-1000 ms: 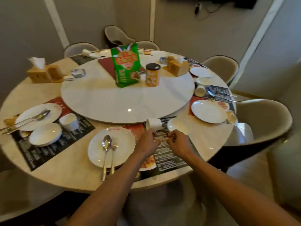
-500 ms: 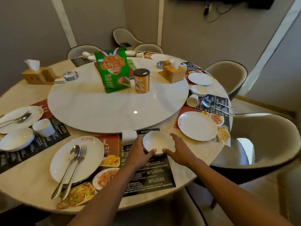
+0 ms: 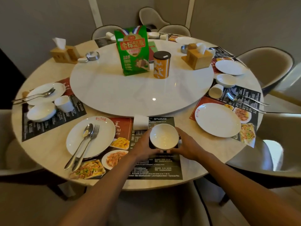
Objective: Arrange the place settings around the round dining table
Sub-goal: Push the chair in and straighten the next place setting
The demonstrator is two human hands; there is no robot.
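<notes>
A small white bowl (image 3: 163, 136) stands on the dark menu placemat (image 3: 156, 168) at the near edge of the round table. My left hand (image 3: 143, 145) and my right hand (image 3: 187, 146) cup it from either side, fingers curled round its base. A white cup (image 3: 141, 122) lies on its side just behind the bowl. To the left, a white plate (image 3: 101, 132) carries a spoon (image 3: 81, 144) and a fork (image 3: 88, 145).
A marble turntable (image 3: 114, 92) holds a green bag (image 3: 132, 50), an orange can (image 3: 161, 64) and a wooden tissue box (image 3: 197, 58). Other settings lie left (image 3: 44, 95) and right (image 3: 217, 120). Chairs (image 3: 267, 66) ring the table.
The view shifted right and closer. The bowl moved from behind the placemat toward me, onto the mat. Both hands went from touching the mat to cupping the bowl.
</notes>
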